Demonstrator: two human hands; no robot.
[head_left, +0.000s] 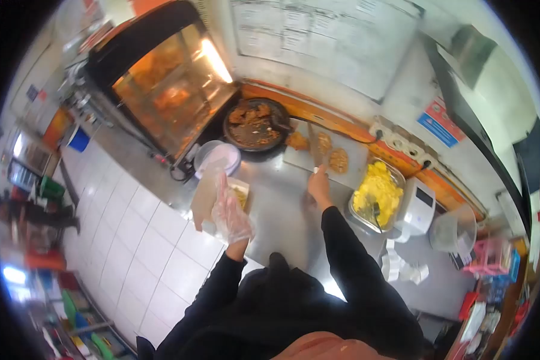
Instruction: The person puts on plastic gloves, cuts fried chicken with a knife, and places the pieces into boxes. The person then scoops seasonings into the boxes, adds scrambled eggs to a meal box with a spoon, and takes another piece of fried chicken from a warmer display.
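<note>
Two hands of mine are over the counter (276, 201), and 12 o'clock is straight ahead of me. My right hand (319, 185) is closed round the knife (314, 147) handle, with the blade pointing to 12 o'clock. I think I hold that end so my fingers keep off the sharp part. My left hand (229, 210) wears a see-through glove (235, 227) and is at the box (204, 201), at 9 o'clock from my right hand. I can't tell if it grips the box or just rests on it. The glove likely keeps my skin off food. The box is open, and something yellow shows inside.

The board (357, 153) is near 12 o'clock from my right hand, with brown pieces (338, 161) on it. It lies flat, I guess so the blade meets it and not the counter.

At 3 o'clock, the tray (400, 178) of yellow food (378, 186) takes up room beside my right hand. The printer (416, 209) is just past it.

At 11 o'clock is the black dish (241, 143). The white tub (238, 163) sits between it and the box. The big warmer (139, 43) blocks the way at 10 o'clock. A cord (357, 140) runs behind the board to the sockets (399, 143).
</note>
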